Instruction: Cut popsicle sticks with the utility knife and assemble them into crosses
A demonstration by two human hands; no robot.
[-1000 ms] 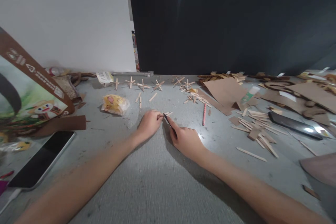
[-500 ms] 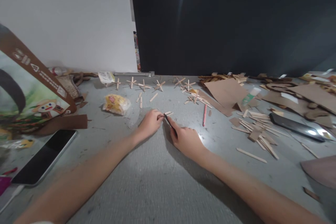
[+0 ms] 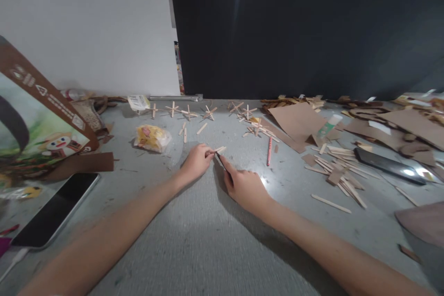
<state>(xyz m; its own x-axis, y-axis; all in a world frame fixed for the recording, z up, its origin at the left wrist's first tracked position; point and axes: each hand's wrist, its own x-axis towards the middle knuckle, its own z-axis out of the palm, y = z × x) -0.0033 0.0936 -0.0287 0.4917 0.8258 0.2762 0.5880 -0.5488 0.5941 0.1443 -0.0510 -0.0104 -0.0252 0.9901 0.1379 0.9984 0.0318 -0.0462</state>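
My left hand (image 3: 198,163) rests on the grey table, its fingertips pinched on a short wooden craft stick (image 3: 219,150) that pokes out past them. In my right hand (image 3: 247,188) is a slim dark knife (image 3: 219,157), index finger stretched along its back. The knife's tip meets the stick close to my left fingertips; most of its handle is hidden in the palm. Beyond my hands lie loose stick pieces (image 3: 202,128) and several star-shaped crossed-stick figures (image 3: 209,113).
A yellow printed plastic packet (image 3: 152,138) sits left of centre. To the right are a red-and-white pencil-like rod (image 3: 269,151), piled craft sticks (image 3: 342,173), cardboard sheets (image 3: 294,122), a glue stick (image 3: 329,126) and a black object (image 3: 388,165). A phone (image 3: 55,210) and printed bag (image 3: 45,111) occupy the left.
The whole view has shifted very slightly left. My right hand tilts the knife a little differently at the stick; my left hand keeps its pinch.
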